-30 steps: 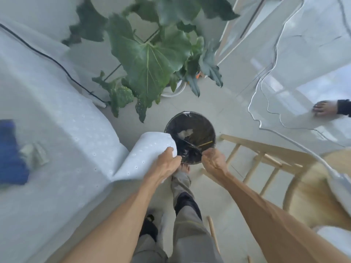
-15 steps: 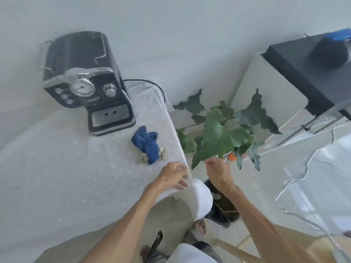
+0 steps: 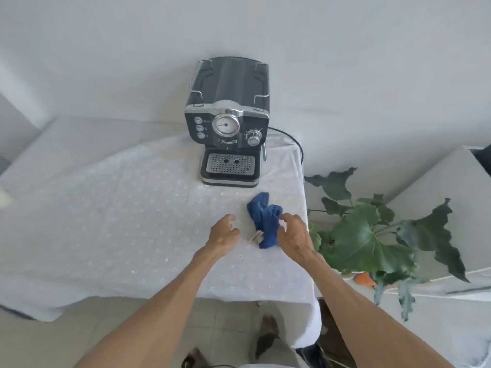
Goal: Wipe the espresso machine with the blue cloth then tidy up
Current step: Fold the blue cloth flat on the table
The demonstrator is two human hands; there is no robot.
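Here the white-clothed table [image 3: 106, 208] fills mid-frame, the espresso machine [image 3: 229, 123] at upper centre, the crumpled blue cloth [image 3: 264, 224] below it. Right hand [image 3: 295, 235] and left hand [image 3: 223, 235] hover unclenched, empty. Judged step: picking up the cloth; next needs a firm pinch.

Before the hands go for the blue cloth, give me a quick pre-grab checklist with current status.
1. Crumpled blue cloth in reach on the white eyelet tablecloth: ok.
2. Right hand empty, fingers spread beside the cloth: ok.
3. Left hand empty, clear of the cloth: ok.
4. Small pale object tucked under the cloth's left edge, could get dragged along: not ok.
5. Black and chrome espresso machine upright, front unobstructed: ok.
6. Machine switched off and cool: cannot tell.
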